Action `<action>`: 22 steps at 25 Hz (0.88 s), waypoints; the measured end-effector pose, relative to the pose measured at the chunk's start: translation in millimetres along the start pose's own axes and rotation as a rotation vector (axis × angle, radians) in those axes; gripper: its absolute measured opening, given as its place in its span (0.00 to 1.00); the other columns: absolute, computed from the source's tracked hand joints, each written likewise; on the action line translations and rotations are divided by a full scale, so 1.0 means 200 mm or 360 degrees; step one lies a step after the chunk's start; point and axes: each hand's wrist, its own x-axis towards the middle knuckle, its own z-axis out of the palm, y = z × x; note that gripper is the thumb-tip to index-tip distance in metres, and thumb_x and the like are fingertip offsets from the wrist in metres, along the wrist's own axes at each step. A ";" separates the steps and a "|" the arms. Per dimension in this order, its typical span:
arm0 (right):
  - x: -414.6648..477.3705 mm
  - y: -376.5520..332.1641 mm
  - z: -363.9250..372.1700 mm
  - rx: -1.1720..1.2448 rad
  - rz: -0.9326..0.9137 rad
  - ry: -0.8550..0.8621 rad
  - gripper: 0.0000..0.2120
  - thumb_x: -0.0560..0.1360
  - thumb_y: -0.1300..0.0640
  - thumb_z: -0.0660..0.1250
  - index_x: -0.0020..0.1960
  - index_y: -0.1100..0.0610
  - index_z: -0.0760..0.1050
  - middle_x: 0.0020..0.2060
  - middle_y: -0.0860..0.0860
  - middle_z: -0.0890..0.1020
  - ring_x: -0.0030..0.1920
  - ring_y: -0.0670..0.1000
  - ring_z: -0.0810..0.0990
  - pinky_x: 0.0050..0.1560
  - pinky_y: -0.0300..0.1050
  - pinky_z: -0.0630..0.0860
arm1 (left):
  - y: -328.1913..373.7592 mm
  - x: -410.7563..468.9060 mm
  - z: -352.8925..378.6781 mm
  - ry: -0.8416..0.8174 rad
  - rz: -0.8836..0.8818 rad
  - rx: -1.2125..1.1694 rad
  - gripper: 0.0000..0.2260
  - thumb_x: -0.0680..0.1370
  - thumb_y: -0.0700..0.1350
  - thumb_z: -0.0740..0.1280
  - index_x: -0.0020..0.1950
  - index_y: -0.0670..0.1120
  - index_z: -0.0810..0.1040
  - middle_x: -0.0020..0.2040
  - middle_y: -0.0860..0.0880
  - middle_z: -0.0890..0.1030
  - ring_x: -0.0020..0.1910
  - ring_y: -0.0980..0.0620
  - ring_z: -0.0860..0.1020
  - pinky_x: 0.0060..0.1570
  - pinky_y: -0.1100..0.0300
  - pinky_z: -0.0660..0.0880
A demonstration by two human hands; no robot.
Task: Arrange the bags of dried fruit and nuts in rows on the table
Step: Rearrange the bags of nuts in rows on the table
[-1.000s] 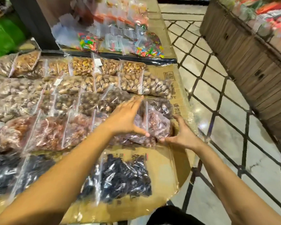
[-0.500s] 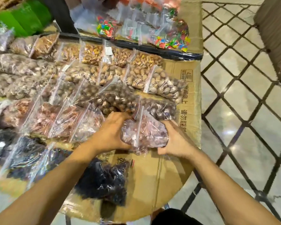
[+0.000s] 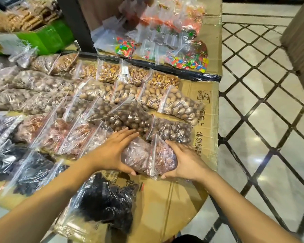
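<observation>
Seating a reddish-brown bag (image 3: 148,156) at the right end of its row looks to be the step in hand: the left hand (image 3: 111,153) and right hand (image 3: 186,161) cup it from either side, fingers curved around it, on the cardboard-covered table (image 3: 207,95). Next, I judge, it needs nudging flush against the neighbouring reddish bag (image 3: 96,139), just below the bag of round brown nuts (image 3: 172,130).

Both bare forearms reach forward from the lower corners and converge. The left hand (image 3: 112,153) lies palm-down, fingers (image 3: 125,135) extended and thumb tucked below. The right hand (image 3: 186,161) cups inward from the opposite side, fingers curled, thumb low.
</observation>
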 end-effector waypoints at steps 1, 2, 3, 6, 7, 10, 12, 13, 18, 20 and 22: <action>0.00 -0.01 0.01 0.0023 0.0014 0.0022 0.57 0.56 0.26 0.70 0.76 0.43 0.48 0.76 0.49 0.60 0.75 0.54 0.58 0.74 0.52 0.54 | 0.01 -0.01 0.02 0.0030 -0.0014 -0.0011 0.57 0.60 0.75 0.68 0.78 0.55 0.43 0.79 0.54 0.46 0.77 0.53 0.42 0.74 0.53 0.42; 0.00 -0.01 0.02 0.0056 0.0028 0.0047 0.55 0.56 0.26 0.69 0.75 0.41 0.49 0.75 0.48 0.61 0.74 0.53 0.59 0.74 0.51 0.56 | 0.02 -0.01 0.05 0.0066 -0.0016 -0.0033 0.56 0.60 0.74 0.69 0.78 0.54 0.45 0.79 0.53 0.48 0.77 0.54 0.44 0.73 0.55 0.42; 0.00 0.00 0.04 0.0091 0.0030 0.0076 0.53 0.56 0.26 0.69 0.74 0.39 0.51 0.75 0.47 0.63 0.74 0.52 0.60 0.74 0.51 0.57 | 0.03 -0.01 0.07 0.0110 -0.0009 -0.0061 0.55 0.61 0.73 0.69 0.78 0.52 0.47 0.79 0.52 0.49 0.76 0.55 0.44 0.73 0.56 0.42; -0.03 0.00 0.04 0.0085 0.0019 0.0099 0.52 0.57 0.26 0.69 0.75 0.39 0.53 0.74 0.45 0.64 0.74 0.50 0.60 0.73 0.49 0.59 | 0.04 -0.01 0.08 0.0183 0.0035 -0.0071 0.53 0.63 0.73 0.68 0.78 0.52 0.49 0.79 0.51 0.52 0.76 0.55 0.46 0.74 0.57 0.43; -0.03 -0.01 0.04 0.0070 0.0025 0.0077 0.53 0.56 0.26 0.69 0.75 0.40 0.52 0.74 0.46 0.63 0.74 0.50 0.60 0.73 0.49 0.58 | 0.03 -0.02 0.08 0.0174 0.0053 -0.0064 0.52 0.63 0.72 0.68 0.78 0.51 0.49 0.79 0.51 0.53 0.76 0.55 0.47 0.74 0.57 0.42; 0.00 -0.05 -0.02 0.0095 0.0053 -0.0065 0.55 0.53 0.23 0.68 0.74 0.39 0.51 0.75 0.47 0.61 0.74 0.52 0.60 0.73 0.52 0.59 | 0.01 -0.03 0.02 0.0070 0.0108 -0.0012 0.50 0.65 0.75 0.63 0.78 0.52 0.50 0.78 0.52 0.54 0.76 0.55 0.50 0.74 0.57 0.41; 0.02 -0.10 -0.06 0.0087 0.0047 -0.0062 0.56 0.53 0.21 0.65 0.75 0.40 0.50 0.75 0.47 0.60 0.74 0.52 0.60 0.73 0.55 0.60 | -0.03 -0.05 -0.02 0.0224 0.0114 0.0129 0.47 0.67 0.78 0.53 0.78 0.52 0.51 0.77 0.55 0.53 0.77 0.53 0.51 0.75 0.51 0.40; 0.03 -0.14 -0.08 0.0078 0.0029 -0.0030 0.56 0.55 0.21 0.64 0.75 0.42 0.49 0.75 0.47 0.59 0.74 0.51 0.60 0.73 0.56 0.60 | -0.08 -0.06 -0.04 0.0396 0.0041 0.0161 0.45 0.68 0.78 0.49 0.78 0.52 0.51 0.77 0.55 0.53 0.77 0.52 0.52 0.75 0.48 0.41; 0.17 -0.50 -0.09 -0.0129 -0.0180 -0.0005 0.53 0.63 0.27 0.65 0.77 0.48 0.44 0.76 0.49 0.54 0.76 0.52 0.52 0.74 0.52 0.50 | -0.49 -0.25 0.04 0.0573 -0.0353 0.0234 0.35 0.76 0.71 0.47 0.78 0.57 0.49 0.79 0.54 0.54 0.78 0.53 0.47 0.75 0.43 0.44; 0.26 -0.62 -0.02 -0.0244 -0.0247 -0.0103 0.56 0.62 0.27 0.66 0.78 0.49 0.42 0.77 0.52 0.53 0.76 0.55 0.52 0.74 0.51 0.49 | -0.55 -0.30 0.11 0.0565 -0.0329 0.0345 0.32 0.77 0.70 0.45 0.77 0.59 0.48 0.79 0.53 0.52 0.78 0.51 0.46 0.74 0.40 0.45; 0.32 -0.69 0.03 -0.0306 -0.0240 -0.0176 0.57 0.60 0.27 0.67 0.77 0.48 0.42 0.75 0.54 0.56 0.75 0.56 0.54 0.73 0.53 0.54 | -0.56 -0.30 0.10 0.0617 -0.0451 0.0318 0.32 0.76 0.71 0.45 0.77 0.60 0.47 0.79 0.51 0.46 0.78 0.47 0.43 0.74 0.39 0.41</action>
